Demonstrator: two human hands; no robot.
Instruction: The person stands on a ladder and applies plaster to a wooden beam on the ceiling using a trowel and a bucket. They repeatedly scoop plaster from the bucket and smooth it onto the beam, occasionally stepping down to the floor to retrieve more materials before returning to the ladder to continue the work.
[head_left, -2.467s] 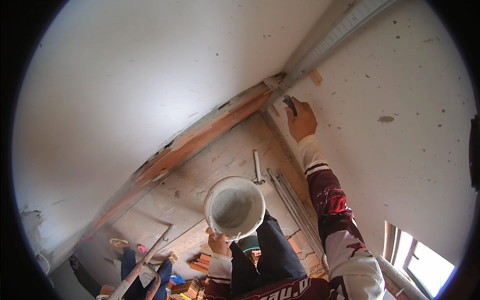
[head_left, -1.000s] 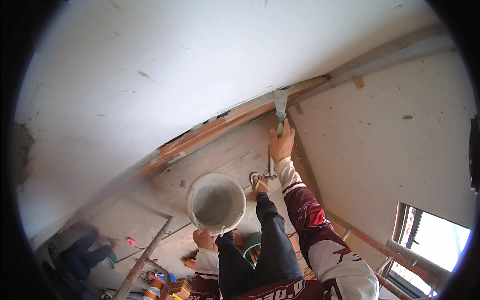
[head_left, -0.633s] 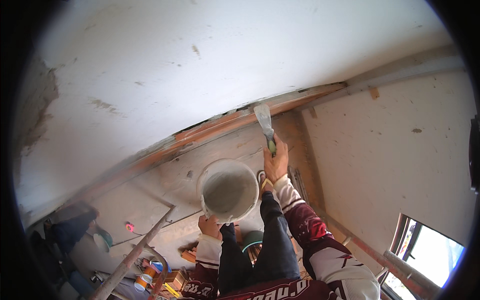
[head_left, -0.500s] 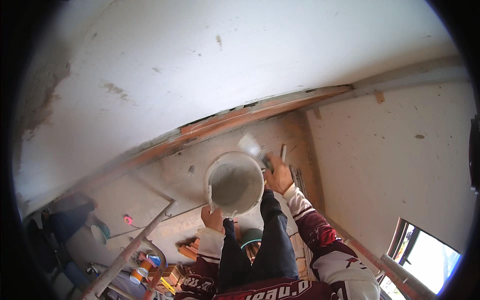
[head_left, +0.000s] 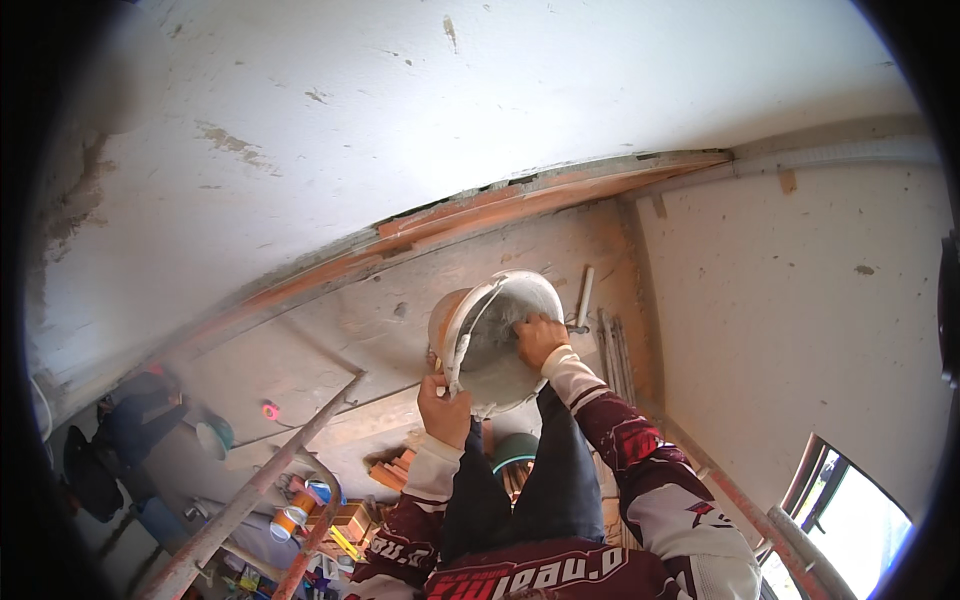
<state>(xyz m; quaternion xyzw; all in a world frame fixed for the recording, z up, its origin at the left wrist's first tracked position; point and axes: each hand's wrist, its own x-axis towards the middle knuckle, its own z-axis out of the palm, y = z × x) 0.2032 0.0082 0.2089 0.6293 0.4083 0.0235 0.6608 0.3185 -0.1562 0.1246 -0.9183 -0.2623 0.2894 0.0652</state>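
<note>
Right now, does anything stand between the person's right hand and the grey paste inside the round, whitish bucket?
Nothing visible does. The bare right hand is in the mouth of the round, whitish bucket, over the grey paste. The left hand grips the bucket at the left, outside that path. Contact with the paste is unclear.

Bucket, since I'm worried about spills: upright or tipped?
Tipped: the bucket leans toward the right hand, its outer left side showing.

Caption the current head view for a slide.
Left hand grips a tilted bucket by its rim, right hand inside it.
</note>
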